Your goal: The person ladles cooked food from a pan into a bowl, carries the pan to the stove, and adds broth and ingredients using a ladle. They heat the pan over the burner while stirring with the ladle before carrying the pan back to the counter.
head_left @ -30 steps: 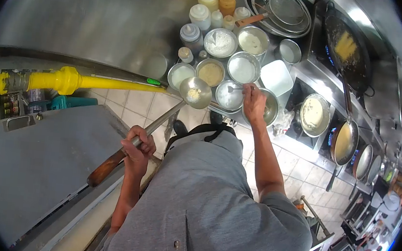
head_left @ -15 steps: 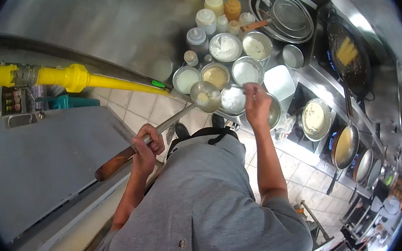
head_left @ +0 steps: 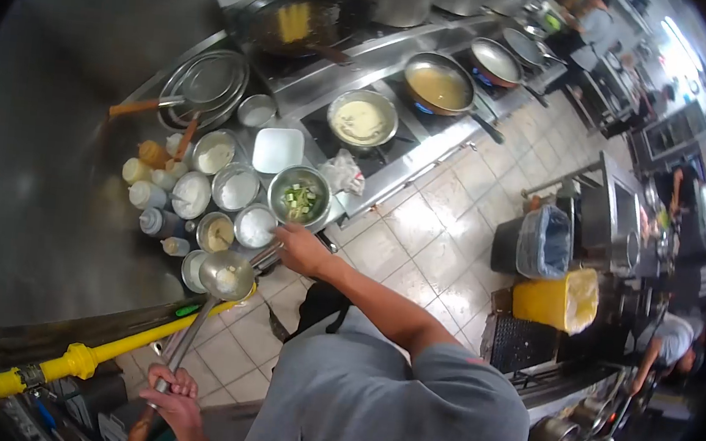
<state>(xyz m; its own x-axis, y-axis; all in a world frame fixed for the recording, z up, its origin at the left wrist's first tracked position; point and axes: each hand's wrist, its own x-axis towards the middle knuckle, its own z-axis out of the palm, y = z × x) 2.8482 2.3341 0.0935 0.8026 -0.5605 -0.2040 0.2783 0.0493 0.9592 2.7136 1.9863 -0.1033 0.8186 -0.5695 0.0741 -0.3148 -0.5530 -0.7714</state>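
Note:
My left hand [head_left: 175, 390] is wrapped round the long metal handle of a ladle, whose wooden grip runs below the hand. The ladle's round bowl [head_left: 213, 265] holds a little pale, whitish stuff and hovers by the counter edge. My right hand [head_left: 303, 250] is closed, fingers drawn together beside a metal bowl of white powder [head_left: 239, 216]; whatever they pinch is hidden. Just beyond it stands a steel bowl [head_left: 287, 178] with chopped green and white pieces. Near the ladle is a bowl of tan powder [head_left: 202, 223].
Squeeze bottles [head_left: 147, 194] and more ingredient bowls crowd the counter. A white square container [head_left: 279, 150] stands behind. Pans sit on the stove, one with yellowish liquid [head_left: 438, 87] over a flame. A yellow pipe [head_left: 123, 353] runs below the counter. Other people work at far right.
My view has turned right, bringing the stove, bins and floor into sight. My right hand has drawn back from over the bowls toward the counter edge. My left hand keeps hold of the ladle.

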